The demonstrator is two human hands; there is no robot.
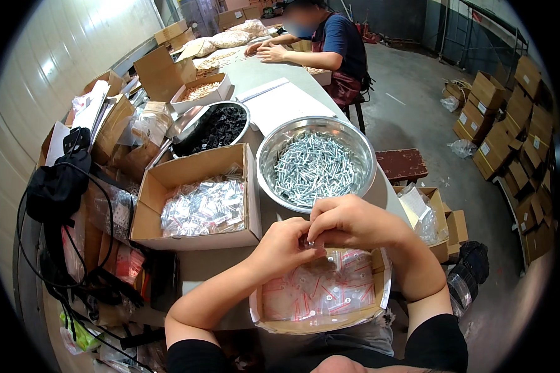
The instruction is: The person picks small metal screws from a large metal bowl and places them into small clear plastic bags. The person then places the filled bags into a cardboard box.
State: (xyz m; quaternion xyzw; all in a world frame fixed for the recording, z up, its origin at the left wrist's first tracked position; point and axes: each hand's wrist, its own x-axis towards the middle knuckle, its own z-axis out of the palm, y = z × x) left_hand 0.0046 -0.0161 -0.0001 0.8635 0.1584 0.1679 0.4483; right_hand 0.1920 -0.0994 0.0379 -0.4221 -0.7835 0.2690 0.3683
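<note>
My two hands meet above a cardboard box (384, 292) of small clear zip bags (330, 289) with red edges. In my left hand (285, 245) the fingers are closed on a small clear plastic bag (308, 244), mostly covered by the fingers. My right hand (352, 222) bends over from the other side, its thumb and fingertips pinching at the same bag. What the bag contains cannot be made out. Just beyond the hands stands a steel bowl (265, 186) heaped with silver screws (314, 168). Left of it, a larger cardboard box (150, 198) holds many filled clear bags (205, 205).
Farther back are a steel bowl of black parts (221, 127), a white box of tan pieces (200, 92) and white sheets (286, 102). A co-worker (342, 43) sits across the table. Cables and a black bag (59, 186) hang at left; a red stool (401, 166) stands right.
</note>
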